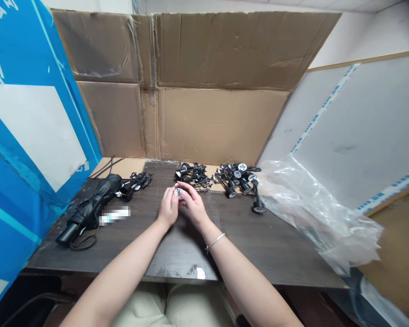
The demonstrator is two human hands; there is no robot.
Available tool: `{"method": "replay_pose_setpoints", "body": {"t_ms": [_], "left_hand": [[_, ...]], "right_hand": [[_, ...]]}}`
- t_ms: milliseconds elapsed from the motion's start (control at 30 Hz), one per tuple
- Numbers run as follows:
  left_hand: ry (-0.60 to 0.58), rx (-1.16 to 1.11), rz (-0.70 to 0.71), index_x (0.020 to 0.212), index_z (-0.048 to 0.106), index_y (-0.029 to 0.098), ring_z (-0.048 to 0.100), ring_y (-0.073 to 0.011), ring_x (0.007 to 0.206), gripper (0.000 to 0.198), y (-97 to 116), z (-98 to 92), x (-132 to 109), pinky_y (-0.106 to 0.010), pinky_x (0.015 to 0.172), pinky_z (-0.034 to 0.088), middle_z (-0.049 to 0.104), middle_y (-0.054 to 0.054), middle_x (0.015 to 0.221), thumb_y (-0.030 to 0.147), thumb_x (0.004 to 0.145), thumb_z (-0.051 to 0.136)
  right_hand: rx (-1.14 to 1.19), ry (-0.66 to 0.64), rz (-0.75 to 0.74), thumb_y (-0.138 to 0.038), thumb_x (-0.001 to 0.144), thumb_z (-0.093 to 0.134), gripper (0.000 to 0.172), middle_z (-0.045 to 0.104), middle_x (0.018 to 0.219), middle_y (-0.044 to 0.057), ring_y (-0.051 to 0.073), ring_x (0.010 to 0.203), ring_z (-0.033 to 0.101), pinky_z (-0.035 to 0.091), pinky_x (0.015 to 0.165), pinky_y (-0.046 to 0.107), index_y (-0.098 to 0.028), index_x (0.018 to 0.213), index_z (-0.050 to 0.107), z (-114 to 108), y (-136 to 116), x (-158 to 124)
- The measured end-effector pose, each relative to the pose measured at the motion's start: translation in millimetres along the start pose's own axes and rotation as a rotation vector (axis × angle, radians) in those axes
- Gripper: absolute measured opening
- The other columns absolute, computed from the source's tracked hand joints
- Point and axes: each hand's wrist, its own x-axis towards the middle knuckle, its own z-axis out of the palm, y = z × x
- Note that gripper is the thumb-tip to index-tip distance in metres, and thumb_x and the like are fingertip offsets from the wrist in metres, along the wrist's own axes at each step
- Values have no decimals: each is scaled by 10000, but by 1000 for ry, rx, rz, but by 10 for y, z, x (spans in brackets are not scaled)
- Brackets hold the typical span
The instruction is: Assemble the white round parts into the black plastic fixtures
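Note:
Above the middle of the dark table (146,254), my left hand (168,210) and my right hand (195,208) meet around a small round part with a pale grey face (179,193). Fingers of both hands are closed on its edges, and they hide most of it. Just behind my hands lies a heap of black parts with cables (196,174). Farther right is a bigger heap of similar black parts (236,177), some showing round pale faces. One black funnel-shaped part (258,205) sits apart, in front of that heap.
At the left lie a folded black umbrella (95,200), a small bundle of black parts (136,184) and a blurred white strip (114,215). Crumpled clear plastic (313,209) covers the right side. A cardboard wall (218,122) closes off the back, with a blue panel (68,91) at left.

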Motion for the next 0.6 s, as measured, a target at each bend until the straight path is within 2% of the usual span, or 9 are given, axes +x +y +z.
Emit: {"method": "replay_pose_setpoints", "body": {"t_ms": [167,300,433,533,600], "left_hand": [[23,-10,-24,1017,544,148,538,-177,932,384,20,-5,-3,-319,827,445,532,-100,992,376,898,258],[20,-29,-72,1126,505,170,523,-183,1010,390,11,-11,2,-330,864,438,535,-102,1078,395,890,291],[-9,-68,-91,1172,474,175,523,-189,1038,404,8,-10,4,-340,878,435,553,-101,1121,407,885,311],[-50,-91,-95,1130,498,166,553,-187,971,410,31,4,-5,-321,809,466,573,-102,1083,430,887,301],[-89,-98,-96,1046,538,157,577,-172,848,426,51,14,-12,-299,724,484,600,-93,972,446,892,266]], "right_hand": [[0,19,6,-374,743,553,293,578,1077,35,168,877,558,489,660,265,-247,999,617,-6,21,-1],[138,9,100,-324,705,574,252,609,977,19,131,696,553,446,535,236,-233,937,607,20,-38,0],[272,31,147,-299,671,582,240,622,904,7,135,665,547,433,524,242,-233,901,570,16,-72,19],[280,47,137,-310,675,573,245,614,931,10,139,673,543,429,506,241,-239,908,549,-2,-52,26],[224,30,126,-338,702,563,266,605,955,13,134,655,537,424,488,240,-245,951,555,-10,-24,23]]}}
